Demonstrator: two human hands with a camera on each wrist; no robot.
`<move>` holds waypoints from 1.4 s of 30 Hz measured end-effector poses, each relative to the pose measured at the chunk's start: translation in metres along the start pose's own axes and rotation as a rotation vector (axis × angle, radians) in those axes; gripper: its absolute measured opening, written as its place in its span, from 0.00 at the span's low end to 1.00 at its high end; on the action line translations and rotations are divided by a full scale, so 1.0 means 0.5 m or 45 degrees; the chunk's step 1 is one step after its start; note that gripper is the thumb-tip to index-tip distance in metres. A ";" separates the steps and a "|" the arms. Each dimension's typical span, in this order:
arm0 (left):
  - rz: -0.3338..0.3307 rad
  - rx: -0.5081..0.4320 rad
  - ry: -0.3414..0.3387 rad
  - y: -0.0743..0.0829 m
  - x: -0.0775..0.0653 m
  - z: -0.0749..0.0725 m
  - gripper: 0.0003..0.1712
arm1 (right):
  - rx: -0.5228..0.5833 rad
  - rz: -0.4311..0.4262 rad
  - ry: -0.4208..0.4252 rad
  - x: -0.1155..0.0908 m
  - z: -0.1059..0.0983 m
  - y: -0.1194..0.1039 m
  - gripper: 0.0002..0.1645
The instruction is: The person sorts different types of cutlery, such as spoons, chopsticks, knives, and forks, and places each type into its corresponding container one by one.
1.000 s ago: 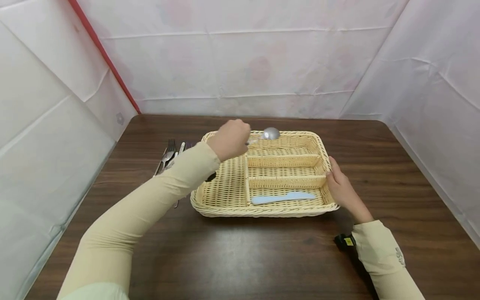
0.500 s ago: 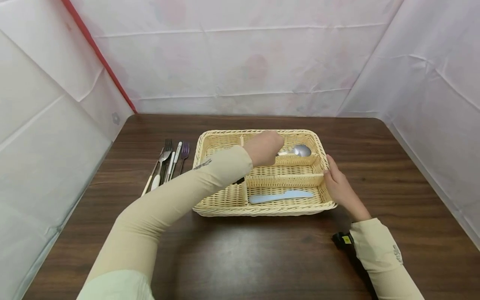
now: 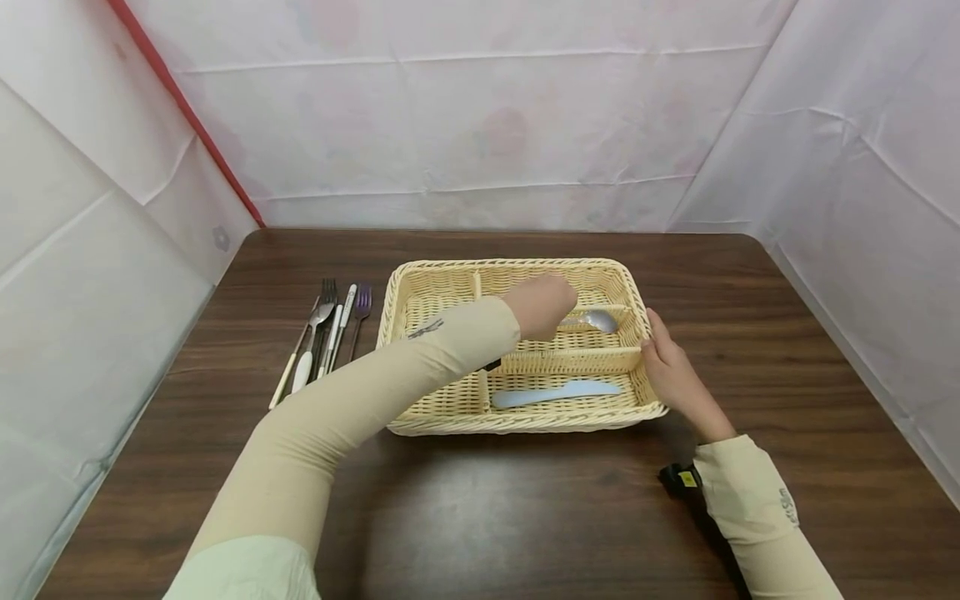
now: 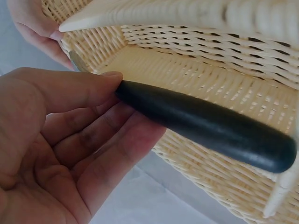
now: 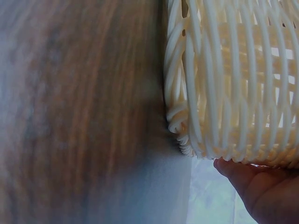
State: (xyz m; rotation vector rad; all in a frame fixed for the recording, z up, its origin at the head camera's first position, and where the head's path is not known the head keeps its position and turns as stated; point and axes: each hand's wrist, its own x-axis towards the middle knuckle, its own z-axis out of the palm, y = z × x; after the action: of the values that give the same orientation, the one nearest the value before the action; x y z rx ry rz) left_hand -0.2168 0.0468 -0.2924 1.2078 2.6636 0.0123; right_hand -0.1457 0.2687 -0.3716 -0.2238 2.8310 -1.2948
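White sheeting (image 3: 480, 142) hangs round a dark wood-look table (image 3: 480, 508), with a red strip (image 3: 185, 108) slanting down on the left. Main thing is a silver spoon (image 3: 600, 322) with a chunky dark handle, sitting at the middle of the three right-hand compartments; can't tell if it touches the bottom. Left hand (image 3: 543, 306) has it pinched between thumb and fingers around the thin end of the handle, so the fat end sticks out free near the crosswise divider (image 4: 280, 189). That's the bit I'd worry about: if the fingers let go with it angled like that, the butt could snag on the divider and leave the spoon propped up, or the bowl could tip over the long divider into the back slot. All of that is in a wicker basket (image 3: 525, 425), and the right hand (image 3: 678, 379) is holding its right end at the rim. If that grip went slack, a bump from the left arm might slide the whole basket. Pale blue knife (image 3: 555, 394) lies in the front slot, and further left on the table there's loose cutlery (image 3: 333, 333), near enough the left sleeve (image 3: 322, 433) that a low sweep back could scatter it.
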 end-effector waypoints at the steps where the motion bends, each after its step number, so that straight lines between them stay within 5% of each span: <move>1: 0.002 0.000 -0.003 0.002 0.003 0.000 0.08 | 0.001 0.002 0.001 0.000 -0.001 0.000 0.33; 12: 0.009 0.032 -0.072 0.016 0.042 0.016 0.09 | -0.008 0.003 0.014 0.001 0.001 0.004 0.32; 22: 0.013 0.113 -0.071 0.015 0.057 0.042 0.10 | 0.019 -0.004 0.013 0.002 0.005 0.004 0.32; 42: -0.036 0.071 -0.137 0.019 0.077 0.073 0.11 | 0.005 0.006 0.002 0.003 0.002 0.005 0.33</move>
State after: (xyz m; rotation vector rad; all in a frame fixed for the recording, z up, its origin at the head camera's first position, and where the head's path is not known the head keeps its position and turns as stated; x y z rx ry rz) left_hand -0.2271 0.0788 -0.3345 1.1525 2.6033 -0.1283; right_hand -0.1475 0.2692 -0.3739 -0.2166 2.8283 -1.2999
